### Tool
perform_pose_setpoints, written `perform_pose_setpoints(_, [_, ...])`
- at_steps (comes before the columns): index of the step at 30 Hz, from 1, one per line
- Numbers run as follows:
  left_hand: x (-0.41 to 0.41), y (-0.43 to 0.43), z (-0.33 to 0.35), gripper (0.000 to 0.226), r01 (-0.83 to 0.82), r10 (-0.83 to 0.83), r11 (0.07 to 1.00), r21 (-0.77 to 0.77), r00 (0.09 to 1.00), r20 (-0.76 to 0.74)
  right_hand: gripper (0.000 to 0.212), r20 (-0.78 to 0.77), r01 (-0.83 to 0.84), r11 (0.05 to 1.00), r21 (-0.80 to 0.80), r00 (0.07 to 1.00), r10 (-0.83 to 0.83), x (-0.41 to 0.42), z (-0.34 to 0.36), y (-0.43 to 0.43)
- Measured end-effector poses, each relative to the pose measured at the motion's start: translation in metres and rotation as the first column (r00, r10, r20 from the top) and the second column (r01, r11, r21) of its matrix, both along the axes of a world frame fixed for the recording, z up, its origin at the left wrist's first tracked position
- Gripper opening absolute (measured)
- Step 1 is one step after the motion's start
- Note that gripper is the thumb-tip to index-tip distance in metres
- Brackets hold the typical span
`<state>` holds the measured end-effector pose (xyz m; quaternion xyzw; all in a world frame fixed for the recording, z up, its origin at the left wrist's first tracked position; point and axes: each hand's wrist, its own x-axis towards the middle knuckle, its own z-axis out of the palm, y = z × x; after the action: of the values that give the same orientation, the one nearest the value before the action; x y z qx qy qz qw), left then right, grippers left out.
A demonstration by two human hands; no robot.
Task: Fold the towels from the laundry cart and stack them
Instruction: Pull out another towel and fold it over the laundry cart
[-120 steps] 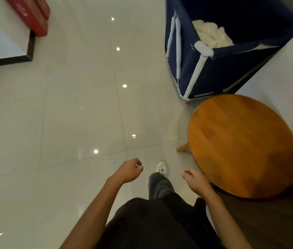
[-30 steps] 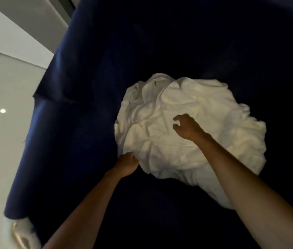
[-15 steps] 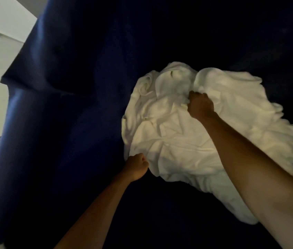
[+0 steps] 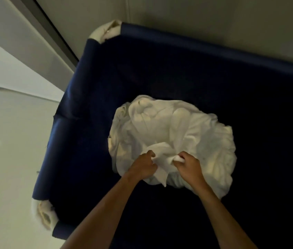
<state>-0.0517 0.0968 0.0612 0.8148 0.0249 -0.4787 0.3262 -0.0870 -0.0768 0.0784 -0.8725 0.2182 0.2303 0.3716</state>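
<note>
Inside a deep navy-blue fabric laundry cart (image 4: 213, 49) with white pipe corner joints (image 4: 106, 31), seen from above, a crumpled heap of white towels (image 4: 169, 126) lies on the dark bottom. Two bare arms reach down to the heap's near edge. The left hand (image 4: 142, 166) and right hand (image 4: 188, 168), just beside each other and equally near, each pinch a raised bright fold of white towel (image 4: 161, 162) stretched between them. The rest of the heap lies beyond the hands, so freeing this towel probably means pulling up and toward the body. Where one towel ends and another begins cannot be told; the cart's right side is cut off.
</note>
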Motion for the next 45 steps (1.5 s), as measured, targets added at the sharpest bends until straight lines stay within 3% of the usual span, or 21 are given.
perform_pose_setpoints(4, [-0.022,-0.037,0.047,0.067,0.151,-0.129,0.983,-0.102,0.973,0.194,0.020,0.107,0.055,0.996,0.073,0.992,-0.062,-0.027,0.050,-0.012])
perform_pose_setpoints(7, [-0.042,-0.064,0.078,0.049,0.270,-0.251,0.963,-0.009,0.907,0.338,0.019,0.202,0.041,0.994,0.102,0.978,-0.061,-0.048,0.078,-0.024])
perform_pose_setpoints(11, [-0.065,-0.087,0.118,0.022,0.248,-0.222,0.969,0.003,0.862,0.456,0.015,0.288,-0.018,0.982,0.186,0.957,-0.037,-0.076,0.115,-0.043])
perform_pose_setpoints(15, [-0.081,-0.104,0.153,0.015,0.238,-0.180,0.968,-0.083,0.883,0.434,0.019,0.307,0.005,0.950,0.312,0.946,-0.106,-0.092,0.142,-0.071])
perform_pose_setpoints(17, [-0.088,-0.111,0.169,0.019,0.221,-0.152,0.961,-0.164,0.923,0.355,0.020,0.336,-0.013,0.932,0.362,0.935,-0.117,-0.093,0.156,-0.081])
perform_pose_setpoints(20, [-0.093,-0.118,0.184,0.035,0.004,0.057,0.935,-0.356,0.986,0.158,0.018,0.348,-0.037,0.906,0.422,0.929,-0.124,-0.096,0.176,-0.092])
perform_pose_setpoints(24, [-0.088,-0.126,0.181,0.057,-0.108,0.159,0.893,-0.436,0.984,0.081,0.029,0.343,0.009,0.871,0.491,0.917,-0.203,-0.096,0.198,-0.105])
perform_pose_setpoints(26, [-0.085,-0.132,0.178,0.050,0.020,0.041,0.935,-0.355,0.986,0.163,0.027,0.405,-0.044,0.885,0.463,0.899,-0.167,-0.096,0.212,-0.108])
perform_pose_setpoints(29, [-0.081,-0.143,0.177,0.040,0.257,-0.168,0.950,-0.178,0.900,0.403,0.023,0.509,-0.134,0.914,0.382,0.856,-0.088,-0.096,0.232,-0.108])
perform_pose_setpoints(35, [-0.068,-0.152,0.185,0.022,0.213,-0.123,0.972,-0.103,0.828,0.547,0.031,0.571,-0.139,0.953,0.269,0.820,-0.041,-0.101,0.254,-0.118])
perform_pose_setpoints(39, [-0.054,-0.153,0.203,0.018,0.160,-0.032,0.977,-0.141,0.766,0.642,0.020,0.420,-0.030,0.998,-0.064,0.906,0.054,-0.102,0.246,-0.132])
perform_pose_setpoints(42, [-0.050,-0.160,0.223,0.014,0.247,-0.047,0.943,-0.222,0.760,0.648,0.057,0.249,-0.112,0.945,-0.306,0.949,0.193,-0.099,0.237,-0.129])
perform_pose_setpoints(44, [-0.053,-0.167,0.236,0.012,0.340,-0.098,0.902,-0.266,0.762,0.640,0.074,0.234,-0.122,0.950,-0.287,0.953,0.194,-0.092,0.233,-0.118])
perform_pose_setpoints(45, [-0.054,-0.170,0.240,0.012,0.371,-0.117,0.885,-0.280,0.760,0.639,0.069,0.261,-0.082,0.976,-0.199,0.956,0.133,-0.088,0.232,-0.113])
